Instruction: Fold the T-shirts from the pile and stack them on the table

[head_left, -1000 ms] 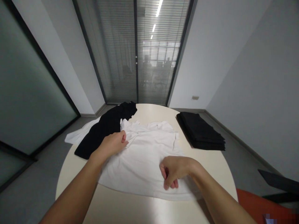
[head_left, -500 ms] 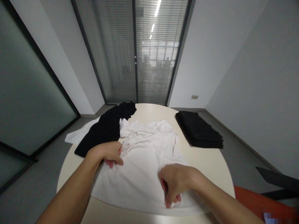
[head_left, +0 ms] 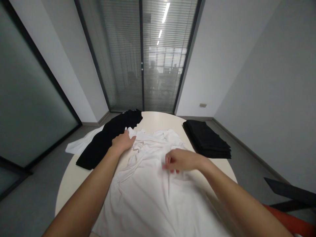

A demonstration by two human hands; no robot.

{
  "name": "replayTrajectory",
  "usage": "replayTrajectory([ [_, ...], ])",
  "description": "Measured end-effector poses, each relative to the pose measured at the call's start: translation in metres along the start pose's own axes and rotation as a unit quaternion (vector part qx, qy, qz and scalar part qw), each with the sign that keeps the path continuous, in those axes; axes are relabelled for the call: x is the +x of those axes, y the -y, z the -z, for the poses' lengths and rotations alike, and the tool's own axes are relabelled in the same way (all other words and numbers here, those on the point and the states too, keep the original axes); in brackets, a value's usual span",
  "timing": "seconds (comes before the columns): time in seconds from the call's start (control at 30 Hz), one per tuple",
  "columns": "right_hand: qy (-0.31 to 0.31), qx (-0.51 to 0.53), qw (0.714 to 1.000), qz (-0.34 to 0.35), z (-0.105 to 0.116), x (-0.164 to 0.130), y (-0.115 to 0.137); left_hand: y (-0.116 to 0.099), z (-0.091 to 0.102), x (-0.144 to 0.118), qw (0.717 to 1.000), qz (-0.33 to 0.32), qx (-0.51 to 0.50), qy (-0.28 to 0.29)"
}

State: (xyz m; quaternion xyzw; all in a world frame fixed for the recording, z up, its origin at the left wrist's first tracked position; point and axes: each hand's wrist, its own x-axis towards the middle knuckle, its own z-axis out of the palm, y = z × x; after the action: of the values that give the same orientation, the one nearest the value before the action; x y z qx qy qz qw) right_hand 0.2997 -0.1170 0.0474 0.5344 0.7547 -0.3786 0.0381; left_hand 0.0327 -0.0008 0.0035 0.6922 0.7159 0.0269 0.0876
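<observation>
A white T-shirt [head_left: 150, 194] lies spread and wrinkled over the round table, its near part running out of the bottom of the view. At its far left corner, my left hand [head_left: 123, 141] is closed on a bunched edge of the cloth, beside the black garment. My right hand [head_left: 181, 159] is over the middle right of the shirt, fingers curled in a pinch, the tips somewhat blurred. A raised crease runs down the cloth from those fingertips.
A black garment [head_left: 103, 141] lies at the table's left, with white cloth [head_left: 82, 143] beneath it hanging over the edge. Folded black garments [head_left: 207, 138] are stacked at the right. The pale tabletop [head_left: 158, 120] ends before a glass partition with blinds. An orange chair [head_left: 291, 219] stands lower right.
Both hands have moved away from me: the left to the shirt's far left corner, the right up to its middle. The shirt's near part has shifted toward me and is more creased.
</observation>
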Motion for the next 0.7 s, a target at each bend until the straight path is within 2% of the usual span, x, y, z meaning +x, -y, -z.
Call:
replayTrajectory([
  [0.07, -0.146, -0.004, 0.989, -0.025, 0.024, 0.025, -0.02, -0.003, -0.01, 0.004, 1.0, -0.006, -0.023, -0.012],
  [0.1, -0.221, -0.018, 0.973, -0.064, 0.033, 0.038, -0.03, -0.005, -0.016, 0.005, 0.999, -0.011, -0.032, -0.027],
  [0.17, -0.32, -0.048, 0.934, -0.149, 0.044, 0.062, -0.049, -0.009, -0.027, 0.006, 0.996, -0.027, -0.046, -0.073],
  [0.23, -0.341, -0.058, 0.915, -0.208, 0.047, 0.08, -0.063, -0.012, -0.039, 0.005, 0.99, -0.057, -0.055, -0.121],
  [0.3, -0.339, -0.059, 0.907, -0.241, 0.044, 0.093, -0.072, -0.014, -0.047, 0.003, 0.984, -0.089, -0.058, -0.143],
  [0.4, -0.334, -0.058, 0.908, -0.248, 0.035, 0.106, -0.079, -0.013, -0.052, 0.002, 0.979, -0.111, -0.06, -0.163],
  [0.5, -0.349, -0.045, 0.905, -0.24, 0.027, 0.113, -0.086, -0.009, -0.051, 0.004, 0.975, -0.092, -0.072, -0.19],
  [0.57, -0.383, -0.007, 0.89, -0.247, 0.025, 0.117, -0.094, -0.007, -0.052, 0.008, 0.971, -0.068, -0.105, -0.204],
  [0.63, -0.441, 0.046, 0.862, -0.246, 0.024, 0.119, -0.102, -0.004, -0.056, 0.015, 0.959, -0.047, -0.165, -0.225],
  [0.7, -0.508, 0.094, 0.831, -0.208, 0.025, 0.121, -0.109, -0.003, -0.062, 0.025, 0.937, -0.045, -0.243, -0.248],
])
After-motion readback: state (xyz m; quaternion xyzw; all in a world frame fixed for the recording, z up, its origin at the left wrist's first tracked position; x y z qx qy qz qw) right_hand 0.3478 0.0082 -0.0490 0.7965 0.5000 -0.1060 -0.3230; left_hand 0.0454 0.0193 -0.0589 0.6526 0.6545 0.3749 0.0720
